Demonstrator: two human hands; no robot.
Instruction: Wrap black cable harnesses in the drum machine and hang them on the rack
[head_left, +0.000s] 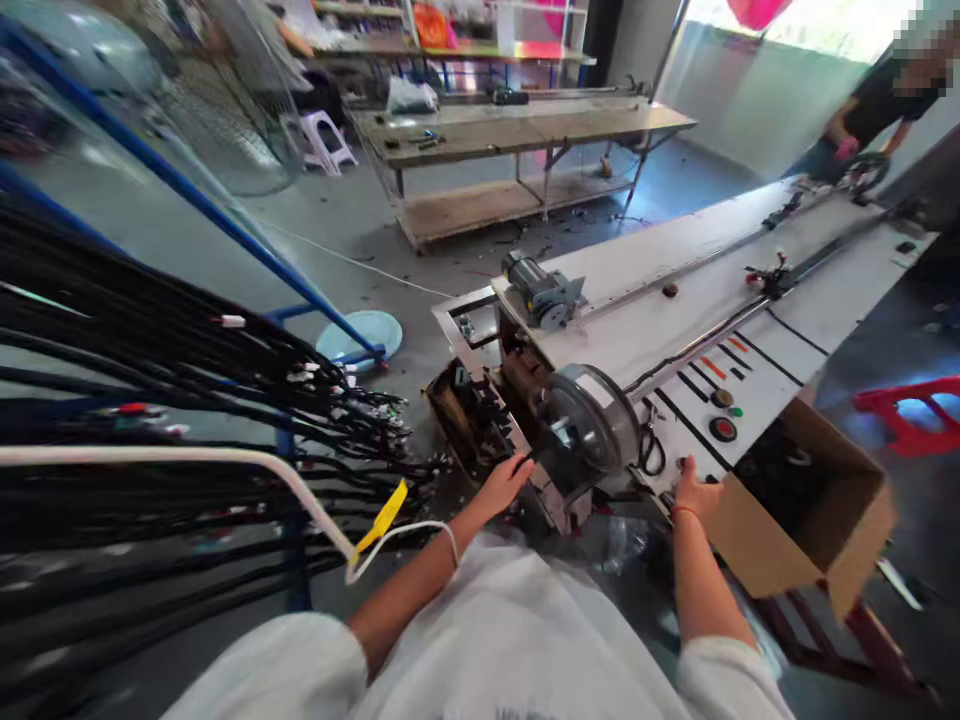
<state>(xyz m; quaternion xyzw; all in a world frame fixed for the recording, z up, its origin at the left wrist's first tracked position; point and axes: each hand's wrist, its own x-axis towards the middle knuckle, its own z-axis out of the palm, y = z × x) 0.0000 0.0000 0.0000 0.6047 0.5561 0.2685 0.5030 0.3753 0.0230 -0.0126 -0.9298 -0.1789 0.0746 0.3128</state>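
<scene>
My left hand (507, 484) is beside the metal end frame of the long white worktable (757, 345). Its fingertips are pressed together at a small dark piece that I cannot make out. Just right of it stands a round grey drum-shaped machine part (600, 415), fixed at the table's near end. My right hand (697, 490) rests at the table's front edge, thumb apart from the fingers, with nothing clearly held. Close by lie a black cable loop (652, 452), a round black-and-red disc (723, 429) and a brown tape roll (721, 398). Black strips are laid across the tabletop.
A cardboard box (810, 500) stands against the right side. Bundles of black cables (187, 380) hang on a blue rack (187, 200) at left, with a white tube (187, 456) in front. A motor (541, 288) sits on the table. A person (870, 120) works at the far end.
</scene>
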